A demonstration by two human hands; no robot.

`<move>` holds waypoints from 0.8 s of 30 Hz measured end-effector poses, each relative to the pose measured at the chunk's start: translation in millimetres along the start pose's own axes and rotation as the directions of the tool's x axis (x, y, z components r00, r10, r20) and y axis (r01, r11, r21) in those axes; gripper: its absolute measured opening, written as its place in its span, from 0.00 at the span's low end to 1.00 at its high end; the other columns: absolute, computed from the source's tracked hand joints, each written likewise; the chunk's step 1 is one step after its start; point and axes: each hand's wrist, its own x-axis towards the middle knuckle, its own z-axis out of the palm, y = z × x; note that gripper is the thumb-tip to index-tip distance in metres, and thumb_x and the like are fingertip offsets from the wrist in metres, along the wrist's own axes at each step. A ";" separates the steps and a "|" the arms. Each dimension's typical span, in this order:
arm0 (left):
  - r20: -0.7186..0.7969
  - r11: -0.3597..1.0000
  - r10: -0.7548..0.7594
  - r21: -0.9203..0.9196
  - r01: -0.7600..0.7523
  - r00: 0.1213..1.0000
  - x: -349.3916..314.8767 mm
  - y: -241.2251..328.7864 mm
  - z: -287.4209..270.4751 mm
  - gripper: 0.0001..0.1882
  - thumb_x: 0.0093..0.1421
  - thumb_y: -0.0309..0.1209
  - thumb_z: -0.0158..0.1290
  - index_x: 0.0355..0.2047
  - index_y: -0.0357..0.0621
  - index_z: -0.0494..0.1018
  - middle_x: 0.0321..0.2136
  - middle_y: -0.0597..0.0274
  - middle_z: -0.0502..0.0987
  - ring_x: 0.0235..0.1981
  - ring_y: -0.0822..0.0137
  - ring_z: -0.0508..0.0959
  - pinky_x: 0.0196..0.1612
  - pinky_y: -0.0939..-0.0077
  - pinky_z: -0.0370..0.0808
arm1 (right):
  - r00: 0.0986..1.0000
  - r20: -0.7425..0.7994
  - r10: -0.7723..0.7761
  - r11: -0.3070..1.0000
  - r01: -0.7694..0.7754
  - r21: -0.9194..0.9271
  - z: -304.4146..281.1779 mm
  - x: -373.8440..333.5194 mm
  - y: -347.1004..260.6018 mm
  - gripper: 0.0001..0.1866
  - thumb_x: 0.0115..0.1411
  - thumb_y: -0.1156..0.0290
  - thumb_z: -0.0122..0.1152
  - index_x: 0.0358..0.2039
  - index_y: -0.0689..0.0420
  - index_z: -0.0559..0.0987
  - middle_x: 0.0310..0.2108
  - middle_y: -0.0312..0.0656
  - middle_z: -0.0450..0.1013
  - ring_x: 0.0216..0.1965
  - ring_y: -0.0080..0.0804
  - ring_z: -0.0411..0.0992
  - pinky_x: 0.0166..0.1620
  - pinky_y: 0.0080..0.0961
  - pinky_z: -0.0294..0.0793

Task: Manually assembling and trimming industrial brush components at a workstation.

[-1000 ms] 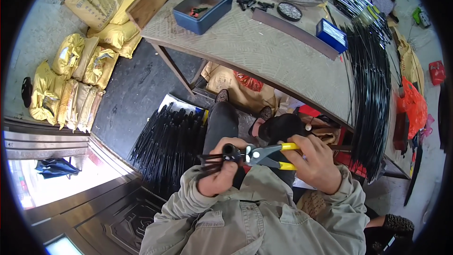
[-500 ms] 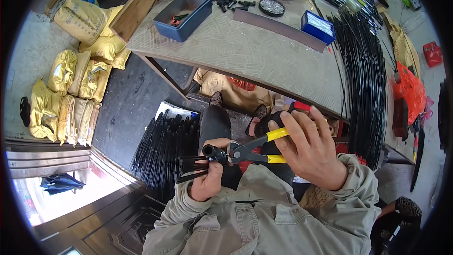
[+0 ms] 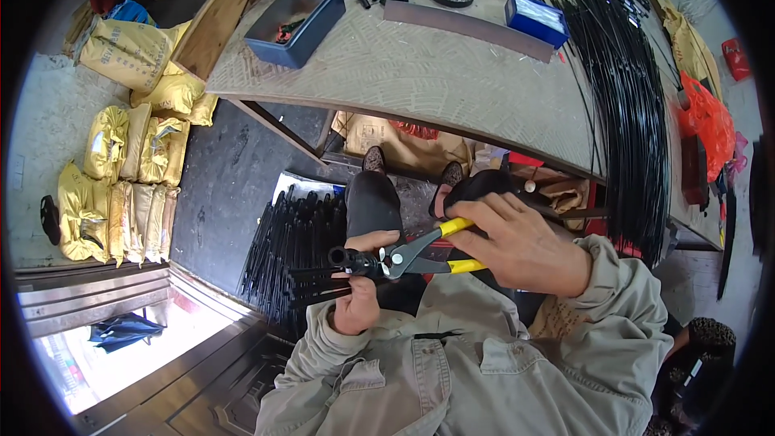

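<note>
Right fingers [image 3: 484,218] have curled loosely over yellow-sleeved pliers [image 3: 410,256]; left fingers [image 3: 371,240] seemingly clasp a hollow black tube [image 3: 355,261].

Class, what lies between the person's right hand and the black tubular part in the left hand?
In the head view, the yellow-handled pliers span that stretch, from the right hand up to the black tubular part.

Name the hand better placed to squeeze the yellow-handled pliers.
Probably the right hand: it holds the yellow-handled pliers, while the left hand holds the black tubular part beside their head.
</note>
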 end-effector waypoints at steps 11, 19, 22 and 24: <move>0.330 0.954 0.072 -0.298 0.032 0.941 -2.0 -8.1 -11.4 0.35 0.58 0.57 0.40 0.44 0.31 0.66 0.33 0.57 0.70 0.28 0.73 0.69 0.32 0.81 0.66 | 0.821 0.536 -0.196 0.626 -0.316 0.713 -34.7 -9.3 18.8 0.13 0.56 0.77 0.50 0.42 0.62 0.63 0.36 0.47 0.63 0.35 0.45 0.65 0.37 0.33 0.64; 0.229 0.974 0.033 -0.226 0.020 0.973 -2.2 -9.5 -5.9 0.32 0.60 0.53 0.43 0.44 0.31 0.66 0.30 0.58 0.71 0.28 0.72 0.69 0.35 0.77 0.67 | 0.816 0.574 -0.070 0.789 -0.307 0.532 -43.1 4.9 15.8 0.13 0.55 0.74 0.53 0.40 0.59 0.64 0.34 0.45 0.63 0.33 0.45 0.68 0.32 0.34 0.67; 0.038 0.995 0.083 -0.065 -0.080 0.996 10.3 -17.3 8.8 0.28 0.61 0.52 0.41 0.41 0.34 0.63 0.24 0.59 0.69 0.26 0.70 0.70 0.36 0.74 0.67 | 0.887 0.458 0.057 0.893 -0.250 0.373 -32.2 6.9 21.8 0.12 0.55 0.71 0.54 0.39 0.57 0.66 0.34 0.44 0.63 0.33 0.44 0.69 0.31 0.35 0.68; -0.045 0.987 0.158 -0.002 -0.159 0.986 23.3 -21.1 14.0 0.26 0.61 0.51 0.40 0.40 0.35 0.62 0.21 0.60 0.69 0.26 0.69 0.70 0.37 0.73 0.68 | 0.962 0.057 0.266 0.960 -0.270 0.078 -19.9 12.6 39.0 0.10 0.54 0.70 0.54 0.37 0.55 0.67 0.34 0.42 0.64 0.32 0.41 0.70 0.31 0.36 0.69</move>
